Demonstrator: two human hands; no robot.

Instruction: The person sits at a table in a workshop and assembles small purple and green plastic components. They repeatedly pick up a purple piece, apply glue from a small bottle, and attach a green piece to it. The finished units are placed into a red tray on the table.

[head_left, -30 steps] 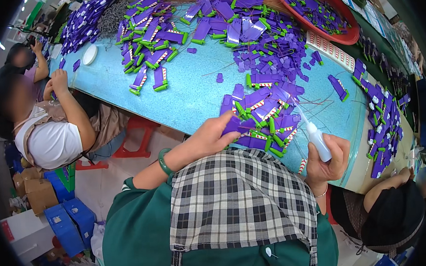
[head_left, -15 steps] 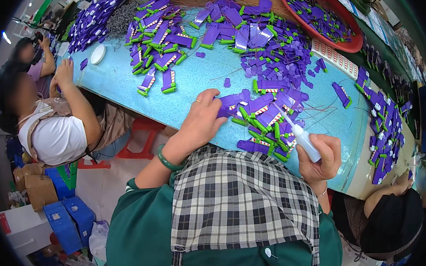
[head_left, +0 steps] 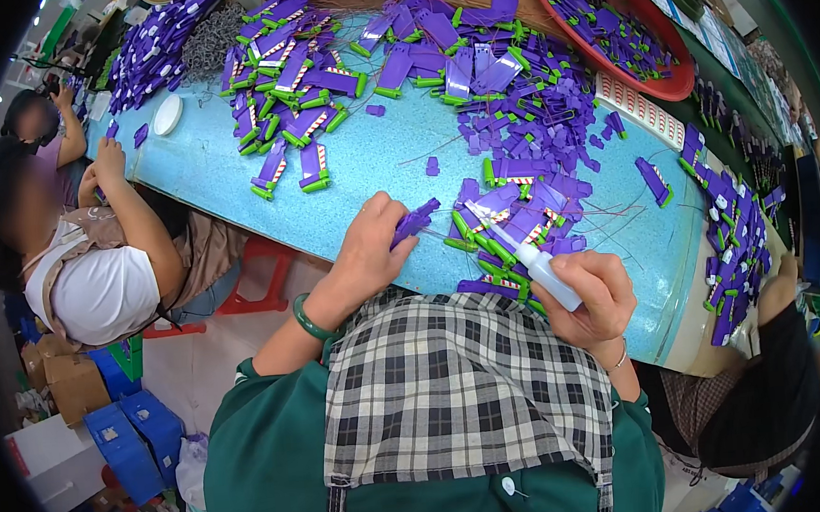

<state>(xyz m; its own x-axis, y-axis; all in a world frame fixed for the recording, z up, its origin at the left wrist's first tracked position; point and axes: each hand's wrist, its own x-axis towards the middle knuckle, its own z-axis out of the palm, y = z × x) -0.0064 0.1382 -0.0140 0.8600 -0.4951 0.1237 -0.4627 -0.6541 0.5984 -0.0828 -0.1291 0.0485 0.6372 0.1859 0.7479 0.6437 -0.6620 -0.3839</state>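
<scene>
My left hand [head_left: 368, 246] is closed round the end of a purple plastic piece [head_left: 415, 220], which it holds above the blue tabletop [head_left: 331, 209]. In my right hand [head_left: 597, 298] is a translucent squeeze bottle [head_left: 549, 275] with a long thin nozzle. The bottle tilts, its nozzle pointing up and left across a near pile of purple and green plastic parts [head_left: 523, 218], some with red-and-white striped strips. My fingers wrap the bottle's body. Whether the nozzle touches a part beneath it, I cannot tell.
More purple and green parts [head_left: 288, 69] are heaped farther off. A red basin [head_left: 686, 80] of parts stands at the far right, beside a sheet of striped stickers [head_left: 642, 109]. A white lid [head_left: 168, 114] lies at left. Co-workers sit to the left and right.
My left hand has drawn back from the pile, with a purple piece now between its fingers. The bottle has shifted left and tilts lower toward the left.
</scene>
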